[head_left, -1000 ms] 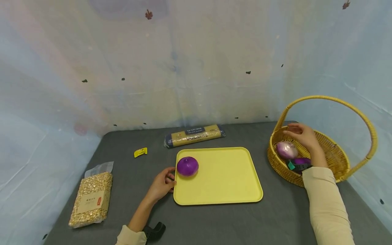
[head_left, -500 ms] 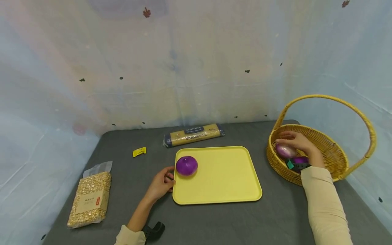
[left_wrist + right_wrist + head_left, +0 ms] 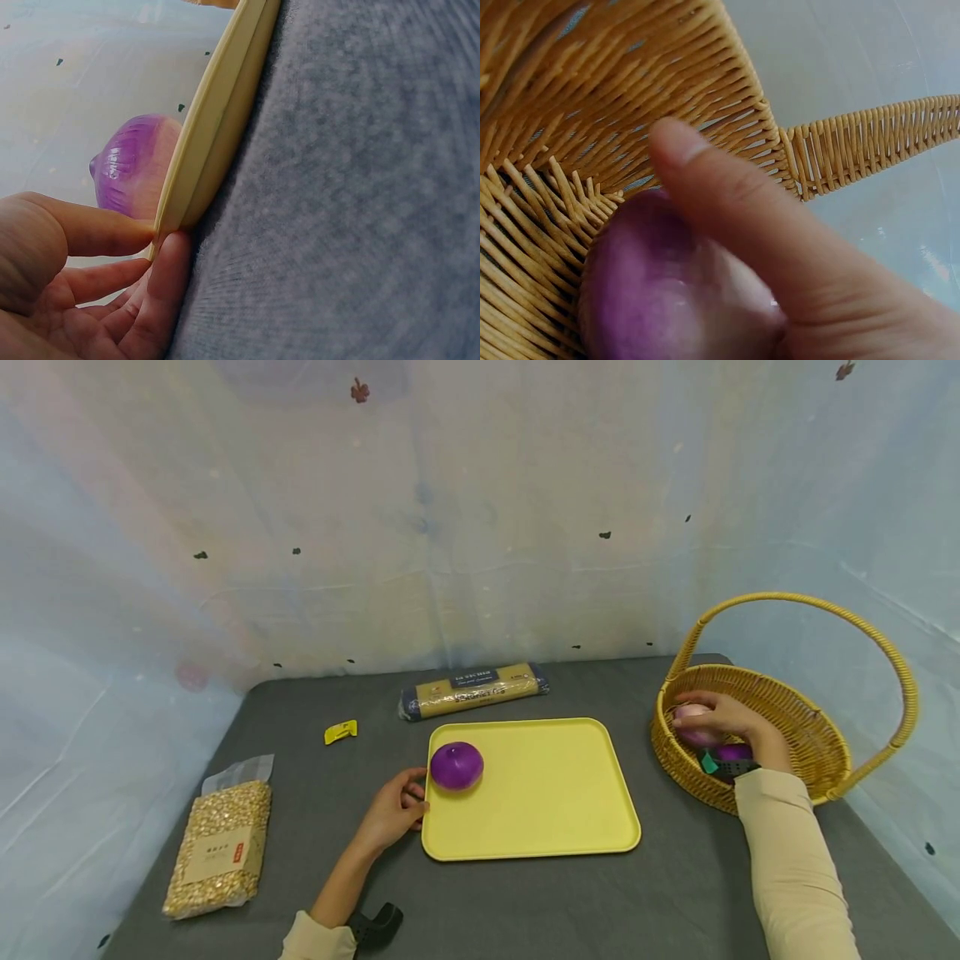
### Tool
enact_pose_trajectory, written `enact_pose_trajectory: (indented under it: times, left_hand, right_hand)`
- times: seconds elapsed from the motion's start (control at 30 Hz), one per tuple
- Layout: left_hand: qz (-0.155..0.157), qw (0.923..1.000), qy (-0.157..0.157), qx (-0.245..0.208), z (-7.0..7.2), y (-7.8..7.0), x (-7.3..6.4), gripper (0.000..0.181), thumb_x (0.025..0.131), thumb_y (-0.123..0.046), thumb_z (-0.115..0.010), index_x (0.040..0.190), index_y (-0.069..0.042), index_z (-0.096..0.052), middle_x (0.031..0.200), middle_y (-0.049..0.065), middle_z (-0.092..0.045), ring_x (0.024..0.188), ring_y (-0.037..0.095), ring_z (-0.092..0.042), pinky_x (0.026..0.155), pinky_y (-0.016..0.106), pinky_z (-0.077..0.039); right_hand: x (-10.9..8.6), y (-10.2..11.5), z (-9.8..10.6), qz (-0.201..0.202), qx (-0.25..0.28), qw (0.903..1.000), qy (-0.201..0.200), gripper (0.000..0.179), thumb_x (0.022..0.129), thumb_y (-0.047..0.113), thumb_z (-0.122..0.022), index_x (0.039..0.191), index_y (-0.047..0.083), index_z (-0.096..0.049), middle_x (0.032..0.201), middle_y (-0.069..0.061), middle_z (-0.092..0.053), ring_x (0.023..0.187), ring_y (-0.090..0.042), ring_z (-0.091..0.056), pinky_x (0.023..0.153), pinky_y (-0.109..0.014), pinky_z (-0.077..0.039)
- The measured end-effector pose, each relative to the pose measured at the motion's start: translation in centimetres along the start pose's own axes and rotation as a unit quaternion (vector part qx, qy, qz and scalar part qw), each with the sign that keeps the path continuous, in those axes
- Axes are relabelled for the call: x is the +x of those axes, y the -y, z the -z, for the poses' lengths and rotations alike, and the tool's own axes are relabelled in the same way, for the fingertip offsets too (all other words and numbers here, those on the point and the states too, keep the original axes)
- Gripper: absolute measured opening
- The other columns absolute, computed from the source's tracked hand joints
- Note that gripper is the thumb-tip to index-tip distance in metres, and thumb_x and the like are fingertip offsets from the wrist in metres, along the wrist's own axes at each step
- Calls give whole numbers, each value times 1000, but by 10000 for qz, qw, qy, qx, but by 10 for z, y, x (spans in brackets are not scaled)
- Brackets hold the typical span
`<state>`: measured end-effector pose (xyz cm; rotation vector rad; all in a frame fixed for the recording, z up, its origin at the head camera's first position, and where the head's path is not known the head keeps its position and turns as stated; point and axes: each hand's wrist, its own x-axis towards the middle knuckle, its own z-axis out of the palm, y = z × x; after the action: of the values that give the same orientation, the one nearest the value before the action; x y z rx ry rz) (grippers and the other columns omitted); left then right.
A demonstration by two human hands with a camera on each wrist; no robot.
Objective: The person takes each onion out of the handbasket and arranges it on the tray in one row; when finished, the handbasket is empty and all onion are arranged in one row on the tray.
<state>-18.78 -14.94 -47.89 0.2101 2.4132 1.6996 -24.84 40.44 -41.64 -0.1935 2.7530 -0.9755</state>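
My left hand (image 3: pixel 393 810) pinches the left rim of a yellow tray (image 3: pixel 555 793) between thumb and fingers; the left wrist view shows the grip on the edge. A glossy purple onion (image 3: pixel 457 766) sits at the tray's left side, close to that hand. Inside the wicker basket (image 3: pixel 817 752) at the right, my right hand (image 3: pixel 731 718) curls round a purple-and-white onion (image 3: pixel 682 292). The thumb lies across its upper side in the right wrist view, while the other fingers are hidden there. A second, darker purple thing (image 3: pixel 733 752) shows partly under the wrist.
The basket's tall handle (image 3: pixel 810 600) arches above the right hand. Behind the tray lies a spaghetti packet (image 3: pixel 474 691). A small yellow wrapped sweet (image 3: pixel 341 732) and a bag of yellow grains (image 3: pixel 221 847) lie on the grey table (image 3: pixel 540 910) at the left.
My right hand has come down into the basket from above the onion, and its fingers have closed round it. The left hand and tray stay the same.
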Motion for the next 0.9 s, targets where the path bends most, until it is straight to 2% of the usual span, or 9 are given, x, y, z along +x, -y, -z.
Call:
enact_pose_trajectory:
  times: [0.17, 0.3, 0.7, 0.8, 0.9]
  left_hand:
    - [-5, 10000, -16, -4, 0, -1, -1, 50, 81, 9, -61, 129, 1, -49, 90, 12, -52, 68, 18, -58, 50, 30, -53]
    - [-5, 10000, -27, -15, 0, -1, 0, 50, 81, 9, -61, 129, 0, -49, 89, 12, -53, 67, 18, -57, 50, 30, -53]
    - [-22, 10000, -91, -3, 1, -1, 0, 50, 81, 8, -63, 129, 0, -50, 90, 12, -53, 67, 19, -57, 49, 31, -52]
    - [-20, 10000, -34, 2, 1, 0, 0, 50, 82, 9, -61, 129, 0, -49, 90, 13, -53, 68, 19, -58, 50, 30, -53]
    - [-41, 10000, 38, 19, 1, 0, -1, 50, 82, 9, -60, 130, 1, -48, 91, 14, -53, 69, 19, -58, 51, 29, -53]
  right_hand:
    - [1, -3, -2, -221, 303, 9989, 264, 64, 85, 31, -65, 135, -2, -42, 123, -24, -49, 100, -27, -51, 75, -30, -48]
    - [3, -5, -2, -227, 404, 9984, 325, 65, 84, 30, -67, 135, -2, -41, 120, -23, -50, 98, -25, -51, 75, -29, -48]
    - [5, -8, -3, 203, 327, 9988, 306, 60, 85, 24, -66, 131, -7, -44, 117, -23, -52, 94, -21, -52, 75, -27, -48]
    - [2, -3, -2, 195, 171, 9995, 154, 58, 86, 26, -65, 130, -6, -45, 116, -23, -54, 93, -22, -53, 73, -29, -48]
    - [-1, 2, 1, 41, -34, 9998, -187, 59, 86, 31, -64, 130, -5, -46, 115, -24, -55, 93, -23, -54, 72, -28, -48]
